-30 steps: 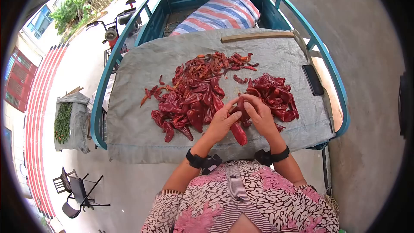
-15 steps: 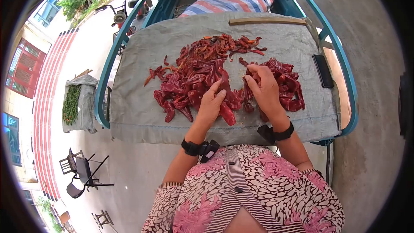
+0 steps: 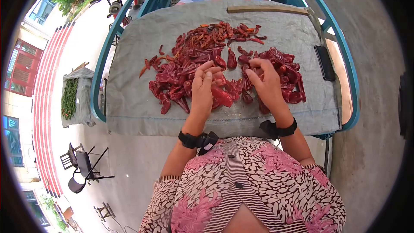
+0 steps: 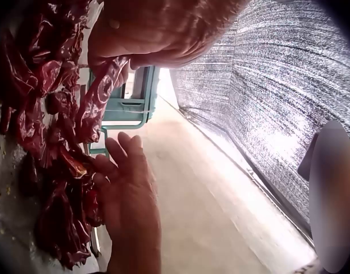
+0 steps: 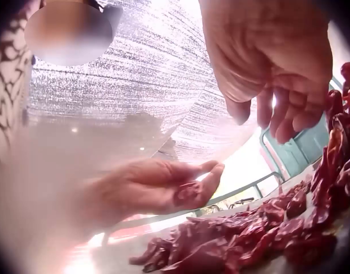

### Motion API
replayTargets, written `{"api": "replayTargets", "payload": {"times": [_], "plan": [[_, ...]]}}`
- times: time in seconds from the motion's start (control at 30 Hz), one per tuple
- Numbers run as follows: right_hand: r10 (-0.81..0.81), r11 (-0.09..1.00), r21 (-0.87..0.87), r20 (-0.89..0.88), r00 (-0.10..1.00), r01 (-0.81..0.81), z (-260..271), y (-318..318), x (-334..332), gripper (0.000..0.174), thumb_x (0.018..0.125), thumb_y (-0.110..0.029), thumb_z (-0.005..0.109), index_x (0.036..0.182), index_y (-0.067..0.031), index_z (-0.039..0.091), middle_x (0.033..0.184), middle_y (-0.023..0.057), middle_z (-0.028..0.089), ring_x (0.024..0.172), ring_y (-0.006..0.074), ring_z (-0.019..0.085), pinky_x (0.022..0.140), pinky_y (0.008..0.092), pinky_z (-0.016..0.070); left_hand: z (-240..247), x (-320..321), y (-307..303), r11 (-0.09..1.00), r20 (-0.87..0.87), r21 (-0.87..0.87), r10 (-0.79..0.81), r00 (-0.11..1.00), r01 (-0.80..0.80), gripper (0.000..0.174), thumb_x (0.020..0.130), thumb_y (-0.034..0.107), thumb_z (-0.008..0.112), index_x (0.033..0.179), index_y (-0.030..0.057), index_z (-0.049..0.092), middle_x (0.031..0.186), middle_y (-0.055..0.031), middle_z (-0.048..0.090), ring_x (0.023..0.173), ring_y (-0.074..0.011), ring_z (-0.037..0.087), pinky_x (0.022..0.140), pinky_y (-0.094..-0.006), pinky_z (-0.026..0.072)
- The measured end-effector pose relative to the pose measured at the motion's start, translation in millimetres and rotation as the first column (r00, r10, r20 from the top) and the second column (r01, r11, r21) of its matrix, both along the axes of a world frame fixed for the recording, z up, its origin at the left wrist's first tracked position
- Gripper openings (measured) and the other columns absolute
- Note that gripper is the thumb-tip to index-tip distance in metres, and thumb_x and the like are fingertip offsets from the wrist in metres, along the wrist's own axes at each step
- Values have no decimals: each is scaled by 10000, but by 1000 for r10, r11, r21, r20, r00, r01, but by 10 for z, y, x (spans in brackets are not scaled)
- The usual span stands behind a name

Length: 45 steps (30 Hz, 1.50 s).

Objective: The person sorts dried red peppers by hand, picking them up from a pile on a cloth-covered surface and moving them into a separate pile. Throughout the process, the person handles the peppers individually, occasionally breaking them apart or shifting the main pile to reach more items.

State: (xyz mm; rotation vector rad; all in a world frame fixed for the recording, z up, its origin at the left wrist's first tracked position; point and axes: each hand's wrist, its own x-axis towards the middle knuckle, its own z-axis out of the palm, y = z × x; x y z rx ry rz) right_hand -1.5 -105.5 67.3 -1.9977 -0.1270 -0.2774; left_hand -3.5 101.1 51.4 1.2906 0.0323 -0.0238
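Observation:
My left hand (image 3: 202, 88) holds a shiny dried red chili pepper (image 3: 222, 97) over the near part of the large pile. In the left wrist view that pepper (image 4: 99, 103) hangs from the left fingers, its far end pointing towards the right hand (image 4: 129, 191). Over the near-left edge of the smaller pepper pile (image 3: 293, 75), the right hand (image 3: 269, 84) hovers with relaxed, slightly bent fingers. Nothing shows between its fingers in the right wrist view. A single dark red pepper (image 3: 232, 59) shows in the gap between the piles.
A grey woven sheet (image 3: 133, 103) covers the cart bed under the peppers. Teal rails (image 3: 343, 60) flank it. A phone (image 3: 324, 62) lies at the right, a wooden strip (image 3: 267, 9) at the back. Green peppers (image 3: 69, 99) stand on a side stand at left.
Both hands were together around peppers and have separated, the right moving right. The left has moved slightly forward and left with its pepper. A single pepper now shows between the piles.

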Motion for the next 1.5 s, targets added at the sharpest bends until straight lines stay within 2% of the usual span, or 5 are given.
{"api": "replayTargets", "payload": {"times": [0.3, 0.43, 0.6, 1.03, 1.5], "plan": [[142, 988, 80, -155, 978, -131, -57, 4, -203, 405, 952, -199, 697, 1299, -25, 583, 967, 130, 728, 847, 258, 696, 774, 348, 539, -215, 63, -61, 960, 147, 274, 14, 989, -54, 299, 1041, 117, 528, 1334, 73, 570, 1260, -74, 624, 1157, -193, 582, 1003, -363, 464], [-75, 982, -169, 63, 995, 85, 59, -166, -66, 390, 950, -174, 691, 1304, -50, 584, 1079, 130, 685, 789, 252, 673, 753, 361, 538, -306, 61, 40, 286, 222, 953, -442, 869, -98, 394, 862, 12, 645, 1237, 131, 664, 1277, -75, 619, 1162, -276, 571, 1012, -411, 425], [-15, 984, -174, 56, 998, 24, -10, -169, -93, 366, 942, -141, 686, 1293, -76, 602, 1188, 122, 612, 754, 216, 649, 730, 351, 534, -398, -47, -134, 207, 286, 956, -505, 815, -208, 418, 732, 83, 770, 1130, 184, 694, 1298, -19, 598, 1193, -305, 502, 953, -478, 406], [148, 989, -38, 65, 987, -146, -239, -51, -181, 374, 897, 4, 677, 1263, -35, 611, 1182, 124, 605, 804, 189, 641, 747, 328, 529, 223, 63, -248, 878, -45, 389, -285, 957, 280, 212, 885, 70, 714, 1097, 80, 703, 1024, -102, 679, 915, -283, 566, 819, -412, 469], [-27, 998, -58, 67, 997, 31, -163, 9, -256, 389, 898, 11, 657, 1278, -56, 604, 1169, 98, 625, 773, 178, 606, 720, 310, 526, -464, 953, -284, 27, 205, 979, -64, 977, -203, 600, 777, 234, 822, 1267, 41, 534, 988, -173, 683, 1004, -357, 604, 846, -482, 471]]}}
